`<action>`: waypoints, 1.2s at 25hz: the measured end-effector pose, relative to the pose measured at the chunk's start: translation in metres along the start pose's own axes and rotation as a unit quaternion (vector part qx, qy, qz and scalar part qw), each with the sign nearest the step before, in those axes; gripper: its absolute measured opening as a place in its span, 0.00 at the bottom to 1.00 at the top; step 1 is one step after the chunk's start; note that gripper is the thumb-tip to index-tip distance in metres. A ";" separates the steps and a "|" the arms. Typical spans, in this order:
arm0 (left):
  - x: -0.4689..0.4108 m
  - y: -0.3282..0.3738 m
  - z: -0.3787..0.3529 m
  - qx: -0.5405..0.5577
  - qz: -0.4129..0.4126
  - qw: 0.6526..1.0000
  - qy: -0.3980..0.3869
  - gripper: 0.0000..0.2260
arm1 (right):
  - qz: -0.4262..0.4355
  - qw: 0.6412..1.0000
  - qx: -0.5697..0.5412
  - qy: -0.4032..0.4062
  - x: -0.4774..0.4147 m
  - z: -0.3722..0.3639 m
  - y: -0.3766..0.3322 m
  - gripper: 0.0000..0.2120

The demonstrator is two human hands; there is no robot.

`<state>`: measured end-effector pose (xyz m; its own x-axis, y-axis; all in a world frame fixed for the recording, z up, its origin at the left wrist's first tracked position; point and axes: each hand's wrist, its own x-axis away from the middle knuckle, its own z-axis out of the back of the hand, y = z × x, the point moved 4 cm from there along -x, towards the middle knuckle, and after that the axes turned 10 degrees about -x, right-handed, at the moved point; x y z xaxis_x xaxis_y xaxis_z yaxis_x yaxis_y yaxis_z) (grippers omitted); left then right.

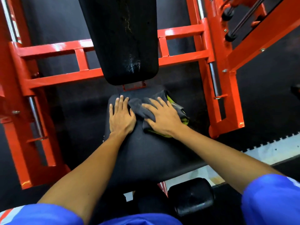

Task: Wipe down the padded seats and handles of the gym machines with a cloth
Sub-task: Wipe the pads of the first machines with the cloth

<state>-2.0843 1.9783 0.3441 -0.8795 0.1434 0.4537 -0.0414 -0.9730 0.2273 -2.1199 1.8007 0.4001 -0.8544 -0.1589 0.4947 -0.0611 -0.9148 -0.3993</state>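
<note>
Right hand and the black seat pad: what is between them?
Head view: a grey and yellow-green cloth lies pressed between the right hand and the seat pad. The left hand rests straight on the pad.

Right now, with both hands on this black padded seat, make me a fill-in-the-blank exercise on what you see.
1. The right hand presses flat on a crumpled dark grey and lime-green ____.
2. The left hand rests bare and flat on the black padded ____.
3. The person's short sleeves are coloured ____.
Missing words: cloth; seat; blue.
</note>
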 end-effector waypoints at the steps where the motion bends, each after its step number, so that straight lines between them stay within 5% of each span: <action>1: 0.000 0.000 0.001 0.003 0.002 1.000 -0.001 0.26 | 0.011 1.000 0.012 -0.009 0.008 0.000 0.003 0.32; 9: -0.001 -0.001 0.000 -0.005 0.026 1.000 0.006 0.31 | -0.098 0.994 -0.002 -0.050 -0.133 -0.003 -0.013 0.29; 12: -0.002 -0.003 -0.001 -0.004 0.029 0.999 0.015 0.29 | -0.090 0.995 0.007 -0.033 -0.135 0.016 0.013 0.30; 16: -0.002 -0.002 -0.003 -0.002 0.029 0.999 0.015 0.28 | -0.186 0.982 -0.033 -0.008 -0.118 0.030 0.047 0.32; 21: -0.003 -0.003 -0.002 -0.003 0.038 0.999 0.023 0.30 | -0.042 0.999 -0.011 0.002 -0.133 -0.002 -0.026 0.28; 26: -0.005 -0.002 0.000 -0.004 0.032 0.999 0.001 0.27 | -0.162 0.985 -0.038 0.054 -0.121 0.002 0.019 0.26; 30: -0.007 -0.003 0.005 0.003 0.020 0.999 -0.031 0.27 | -0.106 0.990 -0.076 0.055 -0.054 -0.004 -0.027 0.31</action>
<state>-2.0753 1.9814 0.3448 -0.8494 0.1151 0.5150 -0.0035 -0.9771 0.2126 -2.0741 1.8354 0.3815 -0.8642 0.0799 0.4967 -0.3154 -0.8552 -0.4113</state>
